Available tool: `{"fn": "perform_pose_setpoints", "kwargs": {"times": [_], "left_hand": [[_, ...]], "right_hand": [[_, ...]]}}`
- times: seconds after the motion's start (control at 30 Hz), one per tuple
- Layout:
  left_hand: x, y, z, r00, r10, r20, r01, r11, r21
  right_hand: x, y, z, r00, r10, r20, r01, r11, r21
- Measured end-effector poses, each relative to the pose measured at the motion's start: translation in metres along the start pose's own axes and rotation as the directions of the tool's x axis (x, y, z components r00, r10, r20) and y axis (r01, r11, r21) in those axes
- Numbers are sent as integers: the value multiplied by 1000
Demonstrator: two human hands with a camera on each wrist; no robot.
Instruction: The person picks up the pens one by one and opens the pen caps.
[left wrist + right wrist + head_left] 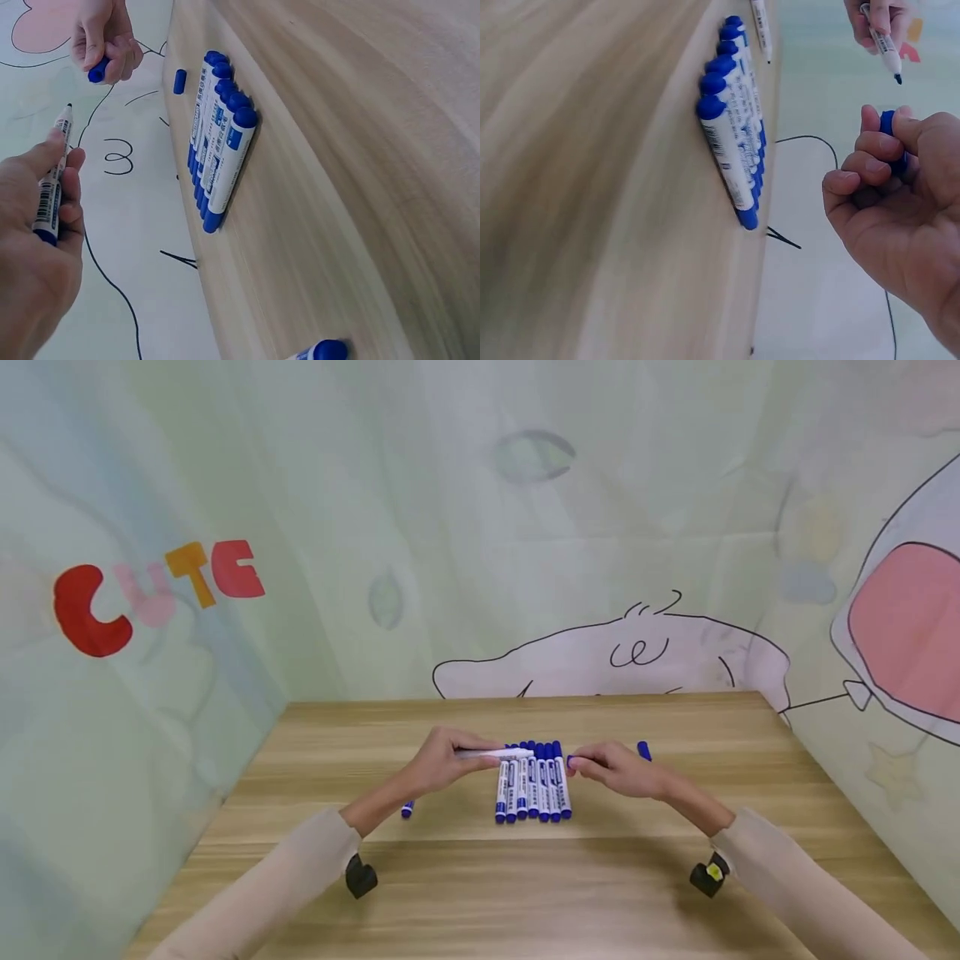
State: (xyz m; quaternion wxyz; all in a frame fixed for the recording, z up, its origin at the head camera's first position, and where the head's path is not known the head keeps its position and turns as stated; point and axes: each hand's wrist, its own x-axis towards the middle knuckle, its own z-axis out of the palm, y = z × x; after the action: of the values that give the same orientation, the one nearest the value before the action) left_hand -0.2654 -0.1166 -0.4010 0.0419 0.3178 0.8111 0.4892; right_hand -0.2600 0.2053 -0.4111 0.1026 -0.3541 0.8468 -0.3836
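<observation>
My left hand (442, 762) grips a white marker (56, 169) with a blue end and its dark tip bare, pointing toward my right hand. In my right hand (618, 768) a blue marker cap (889, 139) is pinched between thumb and fingers. A gap separates the tip from the cap in both wrist views. Below and between the hands, several capped white-and-blue markers (532, 789) lie side by side in a row on the table.
The wooden table (480, 893) backs onto a printed curtain (375, 527). A loose blue cap (643, 750) lies beyond my right hand. Left of the row lies another uncapped marker (760, 28), mostly hidden by my left arm in the head view.
</observation>
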Motion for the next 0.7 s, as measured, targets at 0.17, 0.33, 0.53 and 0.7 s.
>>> {"fn": "perform_pose_setpoints", "kwargs": {"times": [0.17,0.33,0.53,0.7], "left_hand": [[-3,-2,4,999,-31,-23,30,999,-39],[-6,-6,6,998,-59,-37,56,997,-58],[-10,-7,5,995,-82,-64,77,994,-78],[-14,-9,1,988,-109,-110,101,992,-76]], "right_hand": [[-2,6,5,999,35,-31,-36,999,-11],[-3,9,8,997,67,-30,-66,998,22],[-7,11,9,996,88,-35,-85,993,82],[-11,13,9,992,124,-28,-120,986,120]]}}
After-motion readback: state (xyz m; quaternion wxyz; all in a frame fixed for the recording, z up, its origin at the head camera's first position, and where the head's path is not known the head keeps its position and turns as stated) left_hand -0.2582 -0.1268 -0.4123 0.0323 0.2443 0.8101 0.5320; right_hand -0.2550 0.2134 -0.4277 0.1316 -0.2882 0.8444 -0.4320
